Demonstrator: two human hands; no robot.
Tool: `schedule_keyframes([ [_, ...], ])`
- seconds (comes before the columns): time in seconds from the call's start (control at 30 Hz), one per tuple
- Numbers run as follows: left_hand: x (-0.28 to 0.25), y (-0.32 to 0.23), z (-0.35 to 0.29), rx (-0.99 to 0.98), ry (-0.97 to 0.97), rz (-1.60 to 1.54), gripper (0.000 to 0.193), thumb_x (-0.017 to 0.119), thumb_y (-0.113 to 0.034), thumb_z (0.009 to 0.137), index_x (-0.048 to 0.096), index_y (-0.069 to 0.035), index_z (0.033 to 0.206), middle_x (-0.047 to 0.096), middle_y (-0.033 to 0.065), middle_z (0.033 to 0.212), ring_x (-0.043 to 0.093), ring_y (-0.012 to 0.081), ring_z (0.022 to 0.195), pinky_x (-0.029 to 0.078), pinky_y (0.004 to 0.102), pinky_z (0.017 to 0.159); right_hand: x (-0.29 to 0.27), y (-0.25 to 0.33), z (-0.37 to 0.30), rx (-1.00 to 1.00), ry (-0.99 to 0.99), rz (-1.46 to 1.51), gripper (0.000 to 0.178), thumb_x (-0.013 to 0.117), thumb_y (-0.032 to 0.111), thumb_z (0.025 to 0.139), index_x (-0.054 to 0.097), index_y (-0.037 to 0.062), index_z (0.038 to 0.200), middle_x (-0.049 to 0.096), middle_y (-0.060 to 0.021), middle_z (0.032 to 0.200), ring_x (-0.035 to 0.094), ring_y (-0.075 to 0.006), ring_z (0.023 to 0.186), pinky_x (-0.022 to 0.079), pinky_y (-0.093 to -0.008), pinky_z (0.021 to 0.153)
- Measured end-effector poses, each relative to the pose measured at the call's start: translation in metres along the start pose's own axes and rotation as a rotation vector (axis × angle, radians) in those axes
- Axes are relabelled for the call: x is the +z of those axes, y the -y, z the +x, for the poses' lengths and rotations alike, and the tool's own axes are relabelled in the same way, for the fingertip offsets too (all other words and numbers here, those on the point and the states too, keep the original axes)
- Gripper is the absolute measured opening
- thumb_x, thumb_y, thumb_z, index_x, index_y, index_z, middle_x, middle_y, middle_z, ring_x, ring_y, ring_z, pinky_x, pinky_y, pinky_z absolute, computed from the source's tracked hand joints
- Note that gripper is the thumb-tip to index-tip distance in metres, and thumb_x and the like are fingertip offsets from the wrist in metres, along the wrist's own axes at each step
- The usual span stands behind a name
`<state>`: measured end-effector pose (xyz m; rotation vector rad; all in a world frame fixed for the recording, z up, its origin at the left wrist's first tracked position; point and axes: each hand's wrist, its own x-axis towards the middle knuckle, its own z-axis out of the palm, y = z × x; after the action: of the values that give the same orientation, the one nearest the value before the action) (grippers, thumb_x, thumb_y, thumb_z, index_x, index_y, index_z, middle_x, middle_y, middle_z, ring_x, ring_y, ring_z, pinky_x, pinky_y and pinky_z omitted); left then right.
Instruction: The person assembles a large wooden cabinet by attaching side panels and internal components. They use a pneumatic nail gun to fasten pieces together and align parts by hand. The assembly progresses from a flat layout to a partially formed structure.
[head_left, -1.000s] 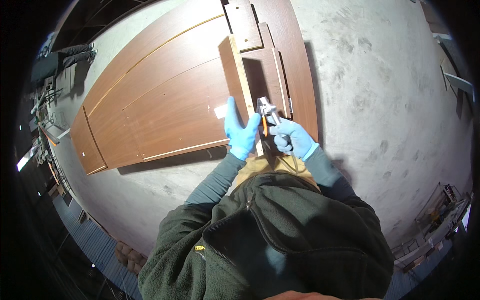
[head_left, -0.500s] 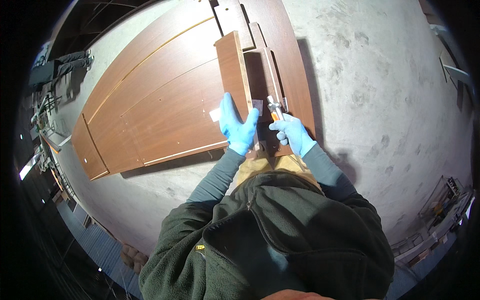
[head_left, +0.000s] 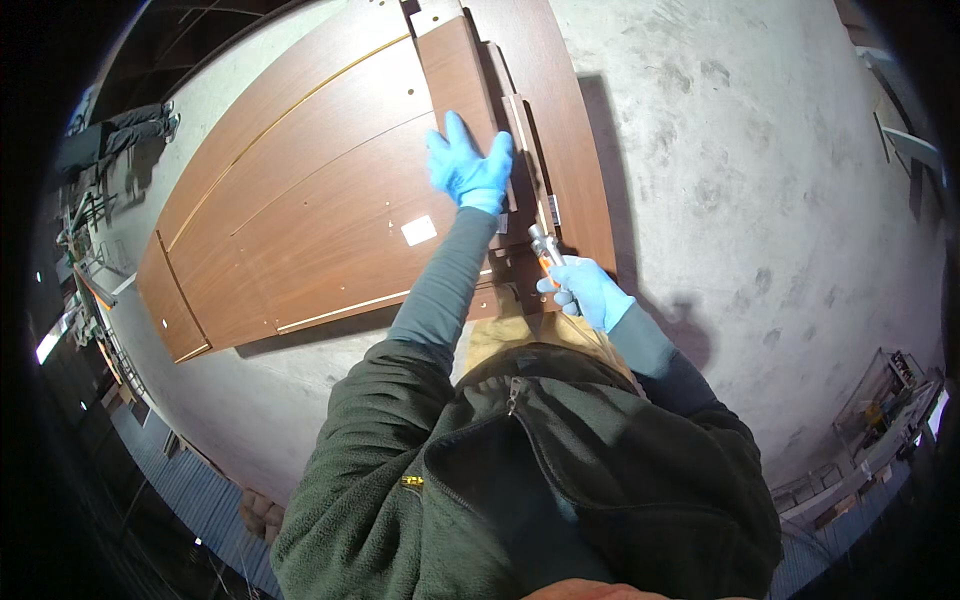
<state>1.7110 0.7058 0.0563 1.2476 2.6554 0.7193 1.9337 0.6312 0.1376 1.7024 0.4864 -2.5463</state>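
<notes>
We're resting L hand [head_left: 470,170], fingers spread, on 1 narrow brown board [head_left: 457,80]; R hand [head_left: 586,290] is gripping 1 metal tool [head_left: 546,246]. Board's lying nr R edge of panel stack [head_left: 330,190], floor [head_left: 720,200] extending beyond.

Two hands [head_left: 468,170], one tool [head_left: 545,246] — perhaps three labels [head_left: 419,230] — show.
</notes>
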Motion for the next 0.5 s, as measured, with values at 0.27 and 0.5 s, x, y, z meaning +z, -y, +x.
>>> schedule_keyframes([
  [0.27,-0.035,0.057,-0.002,-0.053,-0.053,-0.119,0.094,0.086,-0.046,0.076,0.049,-0.011,0.156,0.045,0.0312,0.154,0.049,0.0490,0.134,0.040,0.0560,0.113,-0.014,0.049,0.044,-0.141,0.043,0.228,0.012,0.057,0.011,0.099,0.058,0.0050,0.109,0.064,-0.0070,0.089,0.045,-0.0070,0.059,0.038,-0.0229,0.046],
  [0.5,-0.047,0.059,-0.006,-0.081,-0.034,-0.075,0.097,0.085,-0.053,0.074,0.051,-0.009,0.154,0.045,0.0346,0.153,0.050,0.0540,0.132,0.041,0.0586,0.112,-0.003,0.001,0.022,0.222,0.379,-0.297,0.018,0.056,0.019,0.102,0.059,0.0038,0.113,0.066,-0.0110,0.097,0.049,-0.0080,0.060,0.040,-0.0220,0.047],
])
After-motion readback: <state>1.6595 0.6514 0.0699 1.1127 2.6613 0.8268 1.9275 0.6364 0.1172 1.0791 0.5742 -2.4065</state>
